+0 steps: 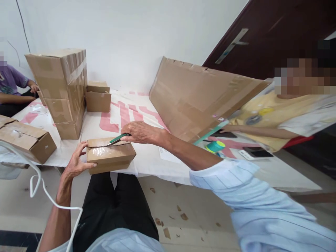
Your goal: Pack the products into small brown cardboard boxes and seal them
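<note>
A small cardboard box (pixel 110 159) with shiny clear tape sits at the table's front edge, above my lap. My left hand (pixel 77 161) grips its left end, thumb on the front side and fingers at the top corner. In my right hand (pixel 140 132) is a green-handled utility knife (pixel 118 138), fingers closed round the handle. Its blade points left and meets the top of the box along the flap edge. How deep the tip goes cannot be made out.
Stacked boxes (pixel 69 94), a small open box (pixel 98 99) and another box (pixel 28 140) stand left. A large cardboard sheet (pixel 199 98) leans at right, near a seated person, a tape roll (pixel 215 146) and a phone (pixel 258 152). A white cable (pixel 49 199) hangs by my left arm.
</note>
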The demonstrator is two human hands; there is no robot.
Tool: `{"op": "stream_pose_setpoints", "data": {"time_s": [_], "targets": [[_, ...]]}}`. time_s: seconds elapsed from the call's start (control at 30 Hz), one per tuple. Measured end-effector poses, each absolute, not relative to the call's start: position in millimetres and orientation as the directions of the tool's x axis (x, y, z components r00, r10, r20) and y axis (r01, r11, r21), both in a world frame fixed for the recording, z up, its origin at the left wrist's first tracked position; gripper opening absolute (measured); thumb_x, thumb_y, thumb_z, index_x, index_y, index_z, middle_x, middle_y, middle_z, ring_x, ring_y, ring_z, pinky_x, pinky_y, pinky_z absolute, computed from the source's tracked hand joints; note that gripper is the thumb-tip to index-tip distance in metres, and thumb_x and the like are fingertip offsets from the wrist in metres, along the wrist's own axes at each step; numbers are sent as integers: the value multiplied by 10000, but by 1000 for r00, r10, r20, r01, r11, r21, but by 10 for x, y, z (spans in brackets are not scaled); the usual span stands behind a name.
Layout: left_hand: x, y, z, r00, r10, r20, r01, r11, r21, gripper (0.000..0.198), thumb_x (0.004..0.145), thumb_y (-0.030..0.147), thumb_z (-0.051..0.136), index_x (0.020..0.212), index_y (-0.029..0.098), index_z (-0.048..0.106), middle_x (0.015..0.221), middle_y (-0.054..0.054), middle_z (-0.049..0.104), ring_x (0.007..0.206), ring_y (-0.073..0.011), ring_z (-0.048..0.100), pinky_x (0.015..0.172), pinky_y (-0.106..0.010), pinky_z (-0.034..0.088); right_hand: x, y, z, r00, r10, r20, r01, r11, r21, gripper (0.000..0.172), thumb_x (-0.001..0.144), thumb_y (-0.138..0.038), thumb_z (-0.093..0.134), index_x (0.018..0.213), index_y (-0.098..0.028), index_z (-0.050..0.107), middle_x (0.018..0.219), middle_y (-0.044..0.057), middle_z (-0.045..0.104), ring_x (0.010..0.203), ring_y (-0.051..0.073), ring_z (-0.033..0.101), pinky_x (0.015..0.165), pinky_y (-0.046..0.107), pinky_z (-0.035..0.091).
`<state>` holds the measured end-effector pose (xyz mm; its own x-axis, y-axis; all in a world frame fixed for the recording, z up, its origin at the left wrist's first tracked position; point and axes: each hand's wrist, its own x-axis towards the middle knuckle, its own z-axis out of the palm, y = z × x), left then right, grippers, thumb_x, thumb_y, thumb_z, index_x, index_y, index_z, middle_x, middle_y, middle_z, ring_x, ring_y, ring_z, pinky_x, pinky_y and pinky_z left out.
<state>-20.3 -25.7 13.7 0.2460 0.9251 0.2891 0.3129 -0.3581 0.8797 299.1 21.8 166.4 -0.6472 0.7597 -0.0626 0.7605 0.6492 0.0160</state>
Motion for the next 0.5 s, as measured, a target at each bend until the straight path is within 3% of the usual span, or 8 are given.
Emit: {"op": "stream_pose_setpoints", "data": {"time_s": [0.2, 0.3, 0.5], "targets": [[-215, -243, 136, 256, 924, 283, 307, -356, 882, 866, 682, 467, 960, 1440, 305, 573, 1599, -127, 464, 1495, -406, 488, 1173, -580, 489, 3559, 205, 1462, -580, 811, 77, 809, 585, -57, 200, 997, -368, 689, 859, -248, 770, 877, 47, 739, 797, 211, 633, 670, 321, 336], [-242, -219, 124, 278, 914, 294, 320, -377, 869, 953, 694, 486, 954, 1532, 336, 524, 1637, -127, 446, 1516, -421, 464, 1173, -594, 497, 3878, 135, 1456, -549, 825, 136, 818, 564, -112, 166, 989, -349, 676, 893, -254, 773, 887, 47, 744, 793, 218, 626, 682, 334, 366], [-290, -178, 170, 312, 913, 264, 364, -371, 854, 1184, 691, 461, 961, 1691, 329, 339, 1718, -160, 357, 1544, -444, 420, 1181, -576, 501, 4340, -12, 1080, -257, 895, 364, 825, 399, -399, 288, 1036, -408, 566, 962, -187, 735, 899, 103, 726, 785, 228, 633, 737, 373, 465]]}}
